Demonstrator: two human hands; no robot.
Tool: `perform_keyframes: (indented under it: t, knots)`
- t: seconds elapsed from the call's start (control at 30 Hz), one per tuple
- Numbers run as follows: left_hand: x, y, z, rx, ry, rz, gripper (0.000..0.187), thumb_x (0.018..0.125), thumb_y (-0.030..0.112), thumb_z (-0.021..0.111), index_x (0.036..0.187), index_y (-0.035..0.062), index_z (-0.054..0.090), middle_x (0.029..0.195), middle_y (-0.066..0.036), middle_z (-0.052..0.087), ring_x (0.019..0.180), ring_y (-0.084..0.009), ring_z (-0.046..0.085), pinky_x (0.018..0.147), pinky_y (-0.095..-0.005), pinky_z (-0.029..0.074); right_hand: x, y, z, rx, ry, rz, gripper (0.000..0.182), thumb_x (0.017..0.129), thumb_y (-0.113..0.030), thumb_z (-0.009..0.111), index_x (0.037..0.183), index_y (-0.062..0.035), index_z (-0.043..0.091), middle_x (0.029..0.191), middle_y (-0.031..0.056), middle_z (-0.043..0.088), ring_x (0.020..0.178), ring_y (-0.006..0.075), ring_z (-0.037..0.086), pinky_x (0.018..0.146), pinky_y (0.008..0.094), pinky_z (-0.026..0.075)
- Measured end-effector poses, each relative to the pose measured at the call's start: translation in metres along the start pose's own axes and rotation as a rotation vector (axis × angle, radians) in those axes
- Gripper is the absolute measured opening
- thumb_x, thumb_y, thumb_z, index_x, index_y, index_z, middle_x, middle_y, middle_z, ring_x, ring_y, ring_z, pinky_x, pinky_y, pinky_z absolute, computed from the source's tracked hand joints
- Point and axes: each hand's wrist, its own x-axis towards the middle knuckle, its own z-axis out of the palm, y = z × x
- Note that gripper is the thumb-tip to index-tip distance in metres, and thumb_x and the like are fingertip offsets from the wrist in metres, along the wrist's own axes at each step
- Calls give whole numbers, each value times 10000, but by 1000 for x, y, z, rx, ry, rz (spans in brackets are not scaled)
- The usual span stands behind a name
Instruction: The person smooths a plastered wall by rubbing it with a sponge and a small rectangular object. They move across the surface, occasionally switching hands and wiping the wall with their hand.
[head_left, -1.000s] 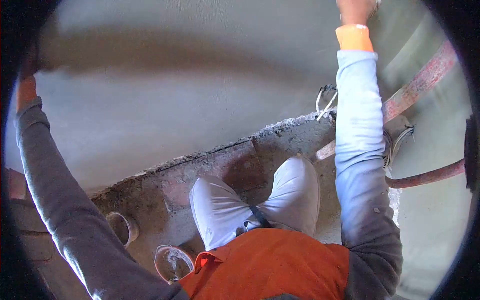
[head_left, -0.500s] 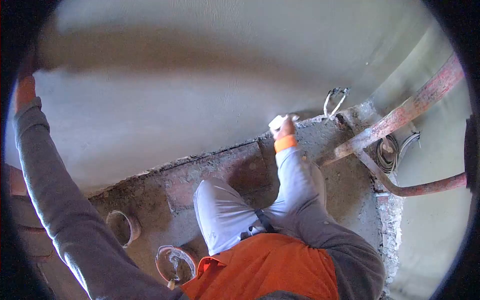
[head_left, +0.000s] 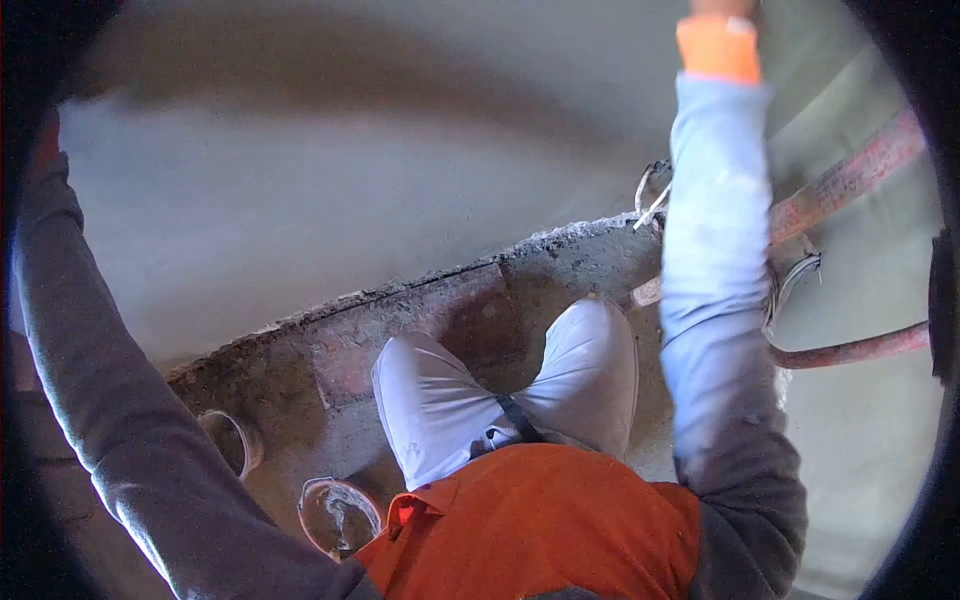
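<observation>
My left arm reaches out to the far left, and my left hand (head_left: 47, 140) is a dim reddish patch at the edge of the view near the grey plastered wall (head_left: 330, 210). Its fingers are lost in the dark border. My right arm stretches straight up along the wall. Above an orange cuff, only the wrist and the base of my right hand (head_left: 726, 7) show, blurred; the top edge cuts off the fingers and anything they hold.
An orange-rimmed bucket (head_left: 306, 500) with grey residue and another round container (head_left: 256, 445) stand at my left. Loose cables (head_left: 645, 190) stick out at the wall base. A red-painted metal frame (head_left: 850, 185) stands at the right. Rough floor (head_left: 580, 260) runs along the wall.
My right hand has swung from low on the wall, where it held a white object, up to the top edge. My left hand has moved slightly up and left. The view has shifted a little.
</observation>
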Motion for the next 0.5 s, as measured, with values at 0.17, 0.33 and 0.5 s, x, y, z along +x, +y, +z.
perform_keyframes:
  t: [0.17,0.33,0.5]
  knots:
    - [0,5,-3,-20,0,-16,683,1012,482,228,1474,-21,224,1552,-214,162,1438,-360,144,1158,-512,149,-291,-80,17,660,53,750,462,911,-149,588,1347,-35,491,1329,179,500,1172,281,492,940,390,462]
    - [1,10,-5,-16,17,0,679,1012,481,232,1474,-18,228,1552,-213,165,1434,-364,151,1156,-514,155,-559,-208,-12,893,-533,2654,387,902,-437,601,1196,-195,532,1163,27,598,1069,194,557,875,476,462]
    - [-3,3,-7,5,43,13,675,1012,479,236,1473,-15,232,1551,-213,168,1431,-367,158,1153,-516,162,-464,-159,-1,1195,-161,2117,238,918,-383,580,985,-155,563,863,-4,611,735,129,624,524,294,485]
